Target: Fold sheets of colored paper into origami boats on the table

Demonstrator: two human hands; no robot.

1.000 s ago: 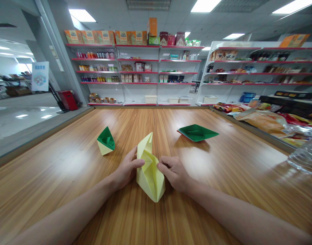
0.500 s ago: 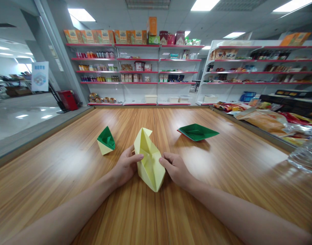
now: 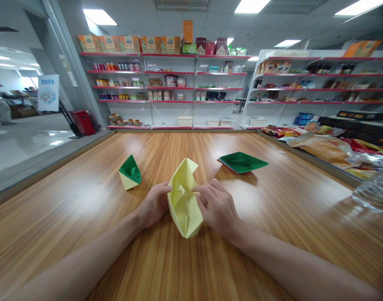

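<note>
A pale yellow folded paper boat (image 3: 185, 205), its hollow opened toward me, is held above the middle of the wooden table (image 3: 116, 259). My left hand (image 3: 155, 205) is closed on its left side, the thumb at the rim and the other fingers hidden behind the paper. At the right rim is my right hand (image 3: 218, 207), its index finger reaching over the edge into the hollow; whether it pinches the paper is hard to see. A small green and yellow paper boat (image 3: 130, 172) rests to the left, and a larger green paper boat (image 3: 241, 162) to the right.
Clear plastic (image 3: 374, 190) lies at the table's right edge. Beyond that edge are packaged snacks (image 3: 325, 148) and black boxes (image 3: 360, 127). Shelves of goods (image 3: 169, 100) stand behind the table, and a red box (image 3: 82, 122) with a sign (image 3: 49, 93) is at the left.
The yellow boat has turned slightly, its top tip swinging right. My right thumb has left the rim and the index finger now reaches in. My left thumb has drawn back to the edge.
</note>
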